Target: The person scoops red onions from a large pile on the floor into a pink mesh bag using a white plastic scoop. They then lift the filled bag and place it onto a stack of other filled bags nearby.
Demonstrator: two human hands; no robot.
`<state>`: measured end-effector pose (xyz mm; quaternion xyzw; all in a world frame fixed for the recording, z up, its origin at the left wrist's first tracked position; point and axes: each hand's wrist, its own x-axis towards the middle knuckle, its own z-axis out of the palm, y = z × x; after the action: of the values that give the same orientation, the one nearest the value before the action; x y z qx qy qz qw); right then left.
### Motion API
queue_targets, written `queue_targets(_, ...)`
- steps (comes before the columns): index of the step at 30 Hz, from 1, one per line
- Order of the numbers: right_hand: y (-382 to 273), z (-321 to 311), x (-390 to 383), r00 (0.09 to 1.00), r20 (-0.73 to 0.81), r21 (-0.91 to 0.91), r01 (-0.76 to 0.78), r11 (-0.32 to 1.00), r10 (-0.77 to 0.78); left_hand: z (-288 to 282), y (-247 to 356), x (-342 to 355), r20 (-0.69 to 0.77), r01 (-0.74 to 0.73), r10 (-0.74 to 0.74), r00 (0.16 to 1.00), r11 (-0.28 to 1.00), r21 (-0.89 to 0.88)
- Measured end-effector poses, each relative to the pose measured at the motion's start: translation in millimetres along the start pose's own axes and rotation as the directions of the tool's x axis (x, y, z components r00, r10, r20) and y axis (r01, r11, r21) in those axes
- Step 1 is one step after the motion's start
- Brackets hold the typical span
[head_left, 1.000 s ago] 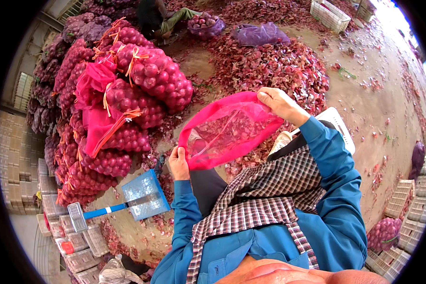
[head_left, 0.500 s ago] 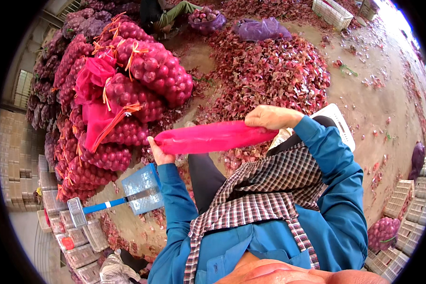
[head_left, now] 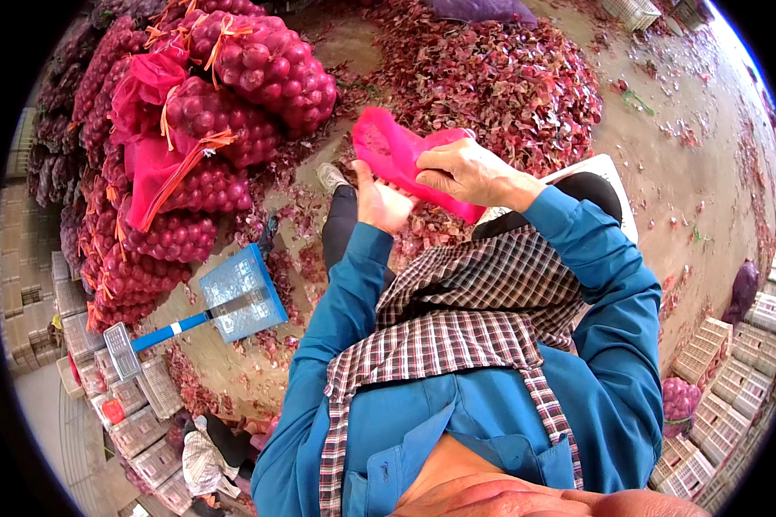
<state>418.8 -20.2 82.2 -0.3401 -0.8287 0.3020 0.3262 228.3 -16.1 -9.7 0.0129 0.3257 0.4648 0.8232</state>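
Observation:
A bright pink mesh bag (head_left: 388,142), folded and bent, lies across the space between my two hands, above my lap. My right hand (head_left: 472,172) pinches it near its middle, so one end hangs toward my knee and the other fans out to the far left. Thumb up and palm turned upward, my left hand (head_left: 383,205) touches the bag's lower left side. Its thumb and fingers are spread apart, and the fingertips pass partly behind the mesh. Beyond them spreads a heap of loose red onion skins (head_left: 500,95).
At left stands a tall stack of filled red onion sacks (head_left: 276,69) with orange ties. A scale with a blue post (head_left: 171,329) stands near my left arm. Slatted crates (head_left: 717,418) are piled at right, and a person (head_left: 205,461) is at lower left.
The bag was stretched out between both hands; now it is folded. My left hand has moved right and upward, off the bag's end. My right hand has shifted slightly left and upward.

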Motion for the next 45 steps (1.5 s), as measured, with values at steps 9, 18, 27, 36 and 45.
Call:
queue_targets(9, -3, 3, -2, 0.998, -0.055, -0.081, 0.011, 0.997, -0.015, -18, -13, -9, 0.073, 0.007, 0.005, 0.997, 0.987, -0.163)
queue_targets(18, 0, 21, -9, 0.954, 0.287, -0.222, 0.152, 0.963, -0.084, -4, 42, -14, 0.076, -0.321, 0.319, 0.945, 0.947, 0.019)
queue_targets(27, 1, 3, -2, 0.986, 0.165, -0.169, -0.009, 0.986, 0.037, -29, 41, -2, 0.030, -0.412, 0.411, 0.911, 0.909, 0.068)
queue_targets(36, 23, 2, 5, 0.933, -0.266, -0.050, -0.267, 0.963, 0.245, -10, 34, -7, -0.066, -0.501, 0.498, 0.865, 0.865, -0.033)
queue_targets(45, 17, -15, 8, 0.799, -0.265, 0.363, -0.437, 0.823, 0.540, 6, 39, -11, 0.071, -0.722, 0.725, 0.685, 0.661, 0.205)
